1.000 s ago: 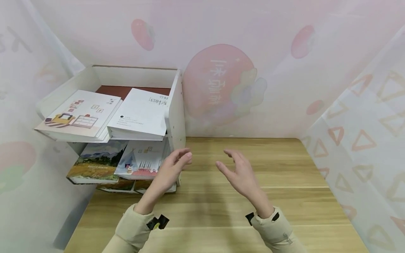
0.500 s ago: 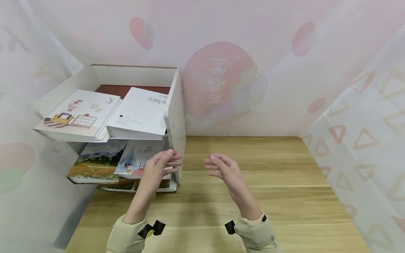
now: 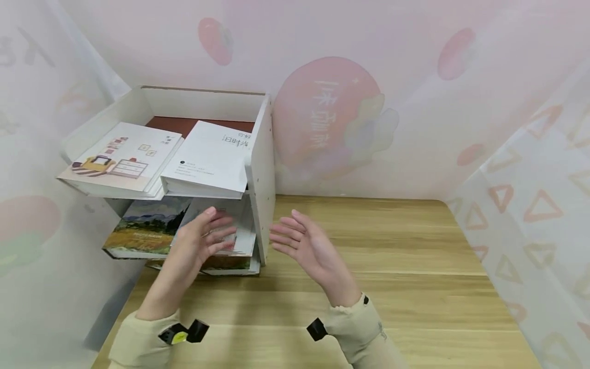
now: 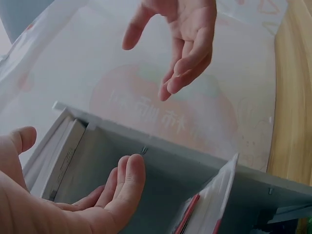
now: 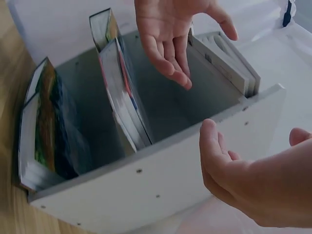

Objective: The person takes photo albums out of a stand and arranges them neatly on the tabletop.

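Holding nothing, my left hand (image 3: 195, 246) hovers in front of the middle level of a white shelf (image 3: 261, 179). It partly hides a pale illustrated album (image 3: 246, 236) there. My right hand (image 3: 311, 251) is raised to the right of the shelf's side panel, also holding nothing. The palms face each other, fingers apart and slightly bent. On the top level lie an album with a drawn room (image 3: 122, 159) and a white album with printed text (image 3: 207, 159). A landscape-cover photo album (image 3: 149, 225) lies beside the pale one. In the right wrist view the left hand (image 5: 168, 34) appears over the shelf levels.
More landscape-cover albums (image 3: 226, 263) lie at the bottom level. Several albums jut past the shelf's front. The wooden table (image 3: 392, 287) extends to the right. A printed cloth backdrop (image 3: 415, 128) encloses the back and sides.
Both hands have moved left, the left one in front of the middle-level albums. Their palms have turned more toward view and the fingers have spread. The head view has shifted slightly. The albums stay put.
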A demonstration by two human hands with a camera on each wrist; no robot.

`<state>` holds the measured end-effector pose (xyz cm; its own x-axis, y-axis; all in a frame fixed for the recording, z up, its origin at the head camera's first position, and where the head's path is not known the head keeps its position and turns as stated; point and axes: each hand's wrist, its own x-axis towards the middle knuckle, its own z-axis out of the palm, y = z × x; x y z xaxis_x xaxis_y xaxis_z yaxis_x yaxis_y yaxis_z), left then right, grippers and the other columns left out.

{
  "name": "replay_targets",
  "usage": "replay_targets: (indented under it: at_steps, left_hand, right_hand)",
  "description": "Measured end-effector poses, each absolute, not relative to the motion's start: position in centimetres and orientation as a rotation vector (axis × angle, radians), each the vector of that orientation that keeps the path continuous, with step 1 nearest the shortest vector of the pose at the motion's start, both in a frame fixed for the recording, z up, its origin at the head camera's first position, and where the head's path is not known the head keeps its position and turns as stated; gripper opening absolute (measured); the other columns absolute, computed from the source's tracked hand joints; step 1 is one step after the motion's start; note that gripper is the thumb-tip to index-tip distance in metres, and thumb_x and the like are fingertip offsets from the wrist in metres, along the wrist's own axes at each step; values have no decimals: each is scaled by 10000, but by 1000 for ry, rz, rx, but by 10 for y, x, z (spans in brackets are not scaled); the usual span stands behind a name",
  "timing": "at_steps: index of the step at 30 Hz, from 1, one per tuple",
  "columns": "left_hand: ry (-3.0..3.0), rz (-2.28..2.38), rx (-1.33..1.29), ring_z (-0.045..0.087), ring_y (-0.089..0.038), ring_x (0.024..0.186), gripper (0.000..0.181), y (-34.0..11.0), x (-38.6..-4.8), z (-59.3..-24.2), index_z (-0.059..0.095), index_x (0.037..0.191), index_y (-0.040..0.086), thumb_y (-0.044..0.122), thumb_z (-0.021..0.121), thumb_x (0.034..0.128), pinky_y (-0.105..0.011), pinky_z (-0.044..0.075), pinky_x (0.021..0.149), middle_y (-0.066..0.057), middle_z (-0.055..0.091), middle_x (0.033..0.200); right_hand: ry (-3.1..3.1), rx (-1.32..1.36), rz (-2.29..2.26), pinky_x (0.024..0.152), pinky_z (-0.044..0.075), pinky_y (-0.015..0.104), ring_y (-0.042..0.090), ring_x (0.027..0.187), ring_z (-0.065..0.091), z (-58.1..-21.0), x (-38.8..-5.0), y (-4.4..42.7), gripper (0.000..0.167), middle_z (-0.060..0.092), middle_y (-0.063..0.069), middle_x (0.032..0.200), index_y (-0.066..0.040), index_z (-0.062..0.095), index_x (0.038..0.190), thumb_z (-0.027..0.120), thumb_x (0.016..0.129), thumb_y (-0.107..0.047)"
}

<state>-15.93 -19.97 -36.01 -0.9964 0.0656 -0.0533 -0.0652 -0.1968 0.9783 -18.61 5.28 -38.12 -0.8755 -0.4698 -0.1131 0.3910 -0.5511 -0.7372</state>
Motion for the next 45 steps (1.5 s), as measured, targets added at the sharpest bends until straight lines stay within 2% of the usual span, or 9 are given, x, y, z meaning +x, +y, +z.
replay_targets:
  at_steps: [6,15,19,23,26,32,35,41,45]
  left_hand:
    - [1808,2450,30,539,-254,1219,607,-227,-165,-350,283,1434,-7,407,486,1040,-391,506,965,-185,410,1378]
    - [1733,2438,0,595,-154,1142,763,-245,-178,-345,104,1509,-44,433,468,1036,-340,524,935,-142,398,1342]
    - [1706,2419,-32,603,-142,1111,758,-244,-183,-342,117,1496,4,468,481,1020,-332,531,923,-155,356,1349]
    - [1631,2490,-52,601,-168,1100,615,-241,-185,-339,230,1419,74,442,511,1015,-331,541,905,-146,376,1300]
    - [1584,2582,-84,562,-187,1132,581,-239,-185,-336,249,1406,97,408,539,1010,-316,549,879,-132,369,1283]
    - [1528,2651,-140,417,-227,1255,695,-236,-187,-328,163,1492,121,398,564,997,-296,540,876,-112,310,1334]
    - [1518,2652,-162,408,-232,1267,723,-236,-186,-325,148,1503,119,408,570,991,-295,540,877,-113,312,1347]
    - [1491,2631,-222,499,-195,1201,790,-239,-186,-320,115,1500,73,458,567,979,-303,552,864,-116,337,1336]
    - [1452,2624,-270,478,-200,1200,778,-241,-190,-317,144,1476,92,468,594,964,-308,542,888,-108,327,1335]
  right_hand:
    - [990,-109,-2351,1071,404,444,441,1338,376,-369,-194,35,739,423,297,1423,97,280,1473,621,981,-337]
    - [977,-29,-2272,1029,451,428,404,1267,480,-346,-204,17,665,497,264,1361,90,404,1398,694,939,-292]
    - [980,-12,-2218,1026,454,432,386,1210,528,-338,-207,9,668,483,278,1370,92,407,1395,690,940,-308]
    - [969,-1,-2197,1021,459,425,368,1178,545,-331,-212,2,732,463,286,1383,98,350,1439,692,938,-312]
    - [940,-3,-2196,1019,462,416,360,1174,552,-328,-216,-2,707,471,284,1381,102,377,1425,693,939,-304]
    - [904,18,-2197,1016,465,419,369,1196,544,-324,-222,-7,665,542,263,1313,108,424,1400,689,943,-295]
    - [885,34,-2191,1009,470,420,376,1199,542,-322,-224,-11,603,567,259,1279,96,480,1350,701,935,-281]
    - [854,81,-2189,978,495,419,402,1224,523,-318,-227,-19,368,604,265,1221,32,596,1137,722,921,-238]
    - [884,83,-2192,953,514,408,388,1193,554,-315,-228,-23,234,626,255,1199,-22,631,1055,699,938,-212]
